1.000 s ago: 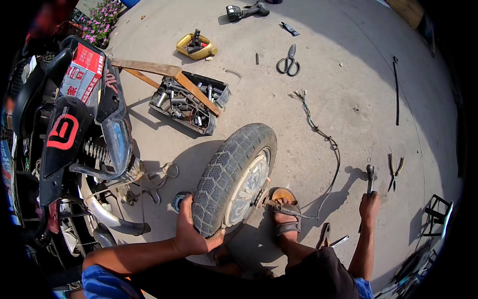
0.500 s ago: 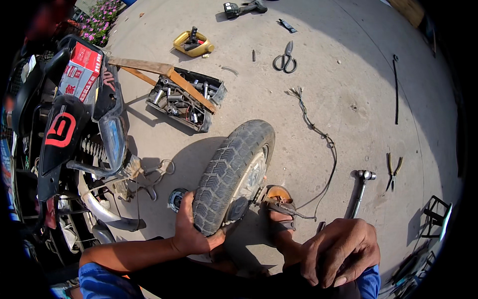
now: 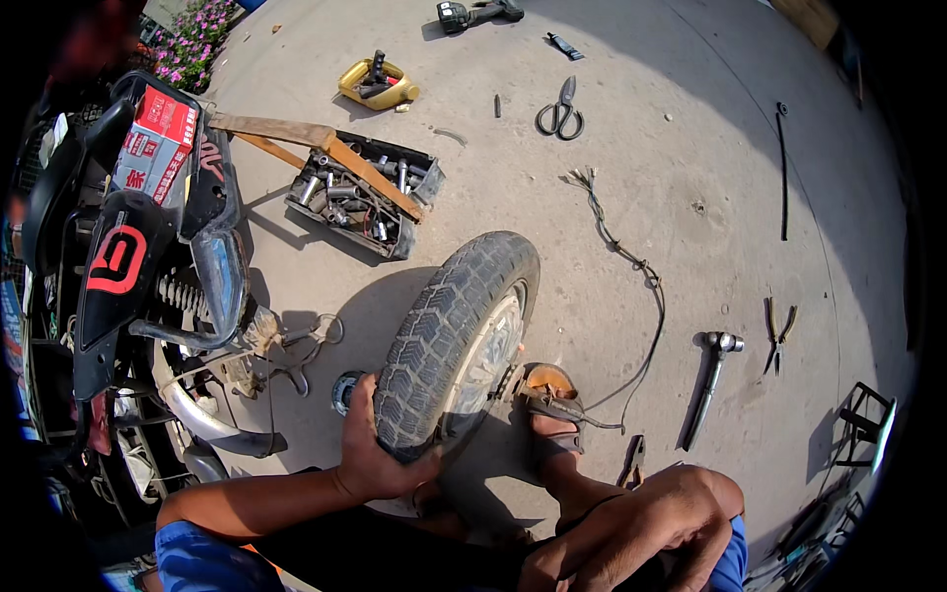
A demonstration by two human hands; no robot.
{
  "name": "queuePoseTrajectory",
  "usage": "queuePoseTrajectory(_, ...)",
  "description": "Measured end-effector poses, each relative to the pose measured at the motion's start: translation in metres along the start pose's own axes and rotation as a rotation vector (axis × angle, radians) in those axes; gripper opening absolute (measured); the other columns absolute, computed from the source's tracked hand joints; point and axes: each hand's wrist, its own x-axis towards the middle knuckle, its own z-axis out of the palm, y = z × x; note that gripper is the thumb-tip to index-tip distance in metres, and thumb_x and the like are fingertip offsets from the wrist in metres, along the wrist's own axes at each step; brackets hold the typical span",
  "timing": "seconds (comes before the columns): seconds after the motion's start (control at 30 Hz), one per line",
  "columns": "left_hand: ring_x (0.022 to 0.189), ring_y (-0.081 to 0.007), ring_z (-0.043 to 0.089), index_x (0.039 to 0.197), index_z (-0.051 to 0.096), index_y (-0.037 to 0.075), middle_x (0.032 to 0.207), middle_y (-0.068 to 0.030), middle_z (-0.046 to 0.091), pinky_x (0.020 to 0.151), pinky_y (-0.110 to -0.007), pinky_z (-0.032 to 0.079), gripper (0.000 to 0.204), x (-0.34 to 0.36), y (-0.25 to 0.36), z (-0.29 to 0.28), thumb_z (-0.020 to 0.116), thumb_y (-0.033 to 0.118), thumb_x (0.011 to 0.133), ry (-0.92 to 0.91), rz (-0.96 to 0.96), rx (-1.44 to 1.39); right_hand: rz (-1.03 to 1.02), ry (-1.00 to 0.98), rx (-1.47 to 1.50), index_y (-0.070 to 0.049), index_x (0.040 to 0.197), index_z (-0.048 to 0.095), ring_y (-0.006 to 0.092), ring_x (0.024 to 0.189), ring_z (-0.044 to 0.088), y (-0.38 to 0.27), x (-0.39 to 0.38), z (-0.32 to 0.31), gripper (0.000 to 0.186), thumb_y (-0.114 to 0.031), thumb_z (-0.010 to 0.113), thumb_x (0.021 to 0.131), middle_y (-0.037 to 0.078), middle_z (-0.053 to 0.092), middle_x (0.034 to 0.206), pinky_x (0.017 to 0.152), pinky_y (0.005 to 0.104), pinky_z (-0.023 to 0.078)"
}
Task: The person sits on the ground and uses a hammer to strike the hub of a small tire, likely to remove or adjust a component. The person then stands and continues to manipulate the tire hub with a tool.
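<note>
A scooter wheel with a black, treaded tyre (image 3: 424, 340) stands upright and slightly tilted on the concrete. My left hand (image 3: 380, 454) grips the tyre's near lower edge, with its thumb on the tread side. A pale metal hub (image 3: 485, 365) faces right, and its axle end lies beside my sandalled foot (image 3: 554, 424). From the axle a dark cable (image 3: 659, 296) runs across the ground to bare wire ends. My right hand (image 3: 631, 538) is low at the right, bent in over my lap. Its fingertips are hidden, so I cannot see what they hold.
A partly stripped scooter (image 3: 118, 257) stands at the left. Beyond the wheel are a toolbox of sockets (image 3: 345, 242) and a cut yellow container (image 3: 406, 94). Scissors (image 3: 560, 118), a ratchet wrench (image 3: 708, 395), pliers (image 3: 777, 340) and dark pliers (image 3: 633, 462) lie on the ground.
My right hand has moved down and left toward my lap, uncovering the ratchet's handle and the dark pliers. My left hand still grips the tyre; the whole view has shifted slightly.
</note>
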Motion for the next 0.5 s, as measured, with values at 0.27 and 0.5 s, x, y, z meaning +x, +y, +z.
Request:
queuePoseTrajectory(0.27, 0.117, -0.0252, 0.056, 0.141, 0.029, -0.007, 0.125, -0.0184, 0.054, 0.102, -0.039, 0.044, 0.094, 0.005, -0.004, -0.004, 0.085, 0.02, 0.072, -0.016, 0.014, 0.032, -0.054, -0.009, -0.064, 0.017, 0.114, 0.061, 0.0466, 0.105, 0.06, 0.008, 0.0, 0.0, 0.045, -0.022, 0.063, 0.092, 0.036, 0.056, 0.119, 0.091, 0.0528, 0.049)
queuePoseTrajectory(0.5, 0.12, -0.0257, 0.056, 0.142, 0.029, -0.007, 0.127, -0.0191, 0.052, 0.104, -0.039, 0.044, 0.091, 0.009, -0.001, -0.004, 0.083, 0.016, 0.073, 0.013, 0.031, -0.002, -0.015, -0.08, -0.041, 0.018, 0.12, 0.06, 0.0479, 0.105, 0.059, 0.005, -0.004, -0.005, 0.051, -0.027, 0.062, 0.095, 0.037, 0.056, 0.12, 0.093, 0.0537, 0.048)
